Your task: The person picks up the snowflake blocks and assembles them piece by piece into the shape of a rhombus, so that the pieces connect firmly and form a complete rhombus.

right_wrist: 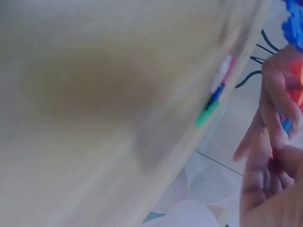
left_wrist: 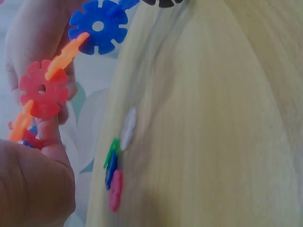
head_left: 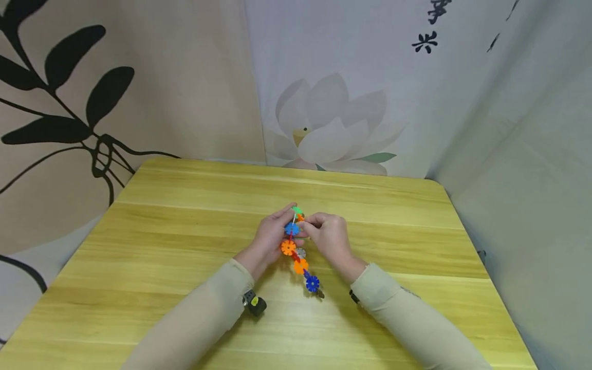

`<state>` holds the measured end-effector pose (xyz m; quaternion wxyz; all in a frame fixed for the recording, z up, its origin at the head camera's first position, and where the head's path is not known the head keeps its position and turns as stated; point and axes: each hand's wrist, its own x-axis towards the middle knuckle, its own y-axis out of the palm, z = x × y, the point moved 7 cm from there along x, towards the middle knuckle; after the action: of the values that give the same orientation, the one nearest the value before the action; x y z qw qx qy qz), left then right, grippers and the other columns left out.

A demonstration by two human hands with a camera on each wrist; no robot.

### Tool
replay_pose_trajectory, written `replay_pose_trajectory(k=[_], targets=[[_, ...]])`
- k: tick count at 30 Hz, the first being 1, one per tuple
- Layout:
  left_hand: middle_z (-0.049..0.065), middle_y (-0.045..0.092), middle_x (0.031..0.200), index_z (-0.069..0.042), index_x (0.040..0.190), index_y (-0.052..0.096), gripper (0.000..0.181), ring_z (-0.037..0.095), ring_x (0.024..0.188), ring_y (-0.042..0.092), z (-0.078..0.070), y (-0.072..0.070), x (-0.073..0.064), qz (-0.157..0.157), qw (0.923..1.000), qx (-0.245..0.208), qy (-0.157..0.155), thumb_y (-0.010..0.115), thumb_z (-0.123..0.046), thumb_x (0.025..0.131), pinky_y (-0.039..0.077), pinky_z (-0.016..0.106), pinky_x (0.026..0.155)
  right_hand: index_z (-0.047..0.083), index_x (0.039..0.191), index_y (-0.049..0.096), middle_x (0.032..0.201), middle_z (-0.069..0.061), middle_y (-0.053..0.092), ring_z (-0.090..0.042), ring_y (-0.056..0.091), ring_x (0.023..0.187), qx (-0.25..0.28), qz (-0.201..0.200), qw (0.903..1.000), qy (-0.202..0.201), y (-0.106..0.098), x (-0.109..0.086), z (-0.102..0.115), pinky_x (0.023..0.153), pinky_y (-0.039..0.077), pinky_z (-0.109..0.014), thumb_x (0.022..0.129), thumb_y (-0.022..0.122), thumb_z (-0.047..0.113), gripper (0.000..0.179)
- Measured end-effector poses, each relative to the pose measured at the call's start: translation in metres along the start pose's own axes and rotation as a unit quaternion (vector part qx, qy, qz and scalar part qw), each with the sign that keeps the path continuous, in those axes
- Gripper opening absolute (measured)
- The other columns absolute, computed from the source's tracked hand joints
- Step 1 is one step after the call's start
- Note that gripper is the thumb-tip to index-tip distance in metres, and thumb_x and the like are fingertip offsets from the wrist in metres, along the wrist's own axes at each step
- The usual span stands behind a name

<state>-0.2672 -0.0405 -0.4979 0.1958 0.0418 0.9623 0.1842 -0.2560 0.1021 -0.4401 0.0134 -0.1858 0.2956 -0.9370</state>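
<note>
A chain of interlocked notched plastic discs (head_left: 289,248) hangs between both hands over the wooden table, running down to a dark blue disc (head_left: 312,287). My left hand (head_left: 270,234) holds its upper part, beside a light blue disc (head_left: 292,229) and a green disc (head_left: 297,210). From the right, my right hand (head_left: 330,236) pinches at the upper end by an orange disc (head_left: 300,218), its fingertips mostly hiding the piece. In the left wrist view, a blue disc (left_wrist: 111,33) and a red disc (left_wrist: 53,90) are joined by an edge-on orange disc (left_wrist: 66,56).
Loose discs lie on the table (head_left: 194,246) beneath the hands: white (left_wrist: 128,128), green (left_wrist: 111,153), blue (left_wrist: 111,172) and pink (left_wrist: 115,190). A patterned curtain (head_left: 333,103) hangs behind the table's far edge. Black camera mounts (head_left: 257,307) sit at the wrists.
</note>
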Motion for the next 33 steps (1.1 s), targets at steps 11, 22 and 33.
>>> replay_pose_trajectory(k=[11, 22, 33], targets=[[0.009, 0.079, 0.088, 0.002, 0.141, 0.061, 0.046, 0.012, 0.064, 0.074, -0.001, -0.028, 0.001, 0.002, 0.9988, 0.011, -0.048, 0.049, -0.034, 0.116, 0.065, 0.025, 0.062, 0.006, 0.13, 0.074, 0.115, -0.011, 0.079, -0.022, 0.072, 0.096, -0.107, 0.155, 0.9797, 0.069, 0.009, 0.006, -0.03, 0.085, 0.064, -0.039, 0.106, 0.07, 0.019, 0.028], [0.007, 0.078, 0.089, 0.003, 0.138, 0.06, 0.042, 0.012, 0.072, 0.075, 0.002, -0.027, 0.001, 0.036, 0.9971, 0.026, -0.061, 0.067, -0.025, 0.108, 0.067, 0.028, 0.073, 0.014, 0.132, 0.076, 0.115, -0.008, 0.071, -0.02, 0.065, 0.097, -0.224, 0.277, 0.9345, -0.008, 0.042, 0.014, -0.034, 0.089, 0.061, -0.04, 0.099, 0.079, 0.027, 0.036], [0.015, 0.081, 0.105, 0.001, 0.127, 0.065, 0.031, 0.012, 0.077, 0.078, 0.001, -0.035, 0.001, 0.024, 0.9969, 0.042, -0.063, 0.068, -0.024, 0.108, 0.068, 0.031, 0.076, 0.006, 0.108, 0.082, 0.098, -0.011, 0.081, -0.014, 0.069, 0.079, -0.003, 0.203, 0.9658, 0.161, 0.022, 0.007, -0.044, 0.072, 0.061, -0.029, 0.101, 0.076, 0.018, 0.015]])
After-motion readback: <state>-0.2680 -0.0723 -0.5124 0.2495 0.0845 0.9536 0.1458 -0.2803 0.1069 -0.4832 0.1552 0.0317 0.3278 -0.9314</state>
